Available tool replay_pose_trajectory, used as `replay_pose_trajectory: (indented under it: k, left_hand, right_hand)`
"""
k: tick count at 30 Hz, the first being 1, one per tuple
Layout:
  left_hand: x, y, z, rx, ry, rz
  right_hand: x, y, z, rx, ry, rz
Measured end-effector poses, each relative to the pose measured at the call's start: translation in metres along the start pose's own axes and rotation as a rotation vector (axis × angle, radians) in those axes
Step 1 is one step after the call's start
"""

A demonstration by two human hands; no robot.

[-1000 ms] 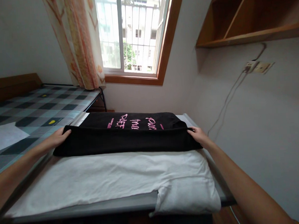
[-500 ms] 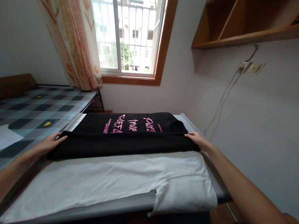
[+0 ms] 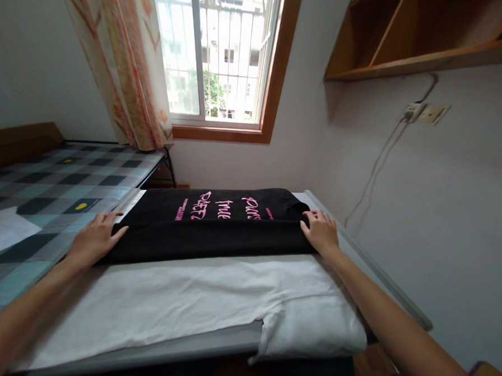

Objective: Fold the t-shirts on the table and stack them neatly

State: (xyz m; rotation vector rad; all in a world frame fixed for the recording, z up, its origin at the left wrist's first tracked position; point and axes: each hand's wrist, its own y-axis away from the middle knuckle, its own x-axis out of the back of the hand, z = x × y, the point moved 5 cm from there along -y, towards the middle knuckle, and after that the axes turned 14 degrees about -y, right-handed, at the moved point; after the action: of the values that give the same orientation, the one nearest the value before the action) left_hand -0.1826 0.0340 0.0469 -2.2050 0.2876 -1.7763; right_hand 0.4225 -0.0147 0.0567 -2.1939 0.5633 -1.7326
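A black T-shirt (image 3: 211, 224) with pink lettering lies folded across the far half of a narrow grey table (image 3: 171, 349). It rests on a white cloth (image 3: 190, 303) that covers the near half. My left hand (image 3: 94, 239) lies flat at the shirt's left end, fingers spread and touching the fabric. At the shirt's right end, my right hand (image 3: 319, 231) rests with its fingers stretched out against the edge. Neither hand grips the shirt.
A bed with a checked cover (image 3: 45, 193) stands to the left, a white sheet of paper (image 3: 3, 229) on it. Behind the table are a window (image 3: 214, 55) and curtain (image 3: 122, 71). A wooden shelf (image 3: 419, 33) and a wall socket (image 3: 426, 113) with cable are on the right wall.
Both hands let go of the shirt's folded edge and now lie open at its ends. The shirt's front fold has settled flatter and its ends are drawn inward.
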Motion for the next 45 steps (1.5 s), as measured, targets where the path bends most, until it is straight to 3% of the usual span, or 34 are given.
replay_pose_trajectory:
  k: [5, 7, 9, 12, 18, 21, 24, 28, 31, 34, 40, 45]
  left_hand:
    - [0.022, 0.004, 0.092, -0.444, 0.28, 0.065]
    - [0.018, 0.008, 0.124, -0.544, 0.285, 0.014]
    - [0.009, 0.011, 0.142, -0.565, 0.24, -0.066]
    - [-0.004, 0.01, 0.146, -0.558, 0.182, -0.164]
    - [-0.023, -0.003, 0.119, -0.408, 0.154, -0.247]
    - [-0.024, -0.006, 0.115, -0.377, 0.145, -0.243]
    - [-0.017, -0.009, 0.121, -0.367, 0.118, -0.245]
    - [0.004, -0.021, 0.146, -0.367, 0.105, -0.227]
    - [0.017, -0.032, 0.176, -0.441, 0.159, -0.155]
    - [0.016, -0.042, 0.197, -0.456, 0.184, -0.13]
    - [-0.01, -0.046, 0.207, -0.457, 0.227, -0.168]
    - [-0.009, -0.041, 0.203, -0.426, 0.237, -0.073]
  right_hand:
    - [-0.034, 0.01, -0.057, 0.343, -0.221, -0.238]
    - [-0.048, 0.014, -0.067, 0.367, -0.213, -0.369]
    - [-0.057, 0.016, -0.065, 0.345, -0.192, -0.469]
    - [-0.057, 0.013, -0.043, 0.302, -0.137, -0.515]
    - [-0.046, 0.0, 0.029, 0.035, 0.022, -0.486]
    - [-0.047, -0.001, 0.038, -0.015, 0.029, -0.498]
    - [-0.046, -0.005, 0.026, -0.023, 0.046, -0.42]
    - [-0.043, -0.017, -0.014, 0.044, -0.002, -0.257]
    - [-0.051, -0.028, -0.05, 0.143, -0.098, -0.267]
    - [-0.066, -0.038, -0.071, 0.151, -0.155, -0.315]
    - [-0.091, -0.044, -0.066, 0.005, -0.182, -0.383]
    - [-0.092, -0.042, -0.064, 0.016, -0.193, -0.364]
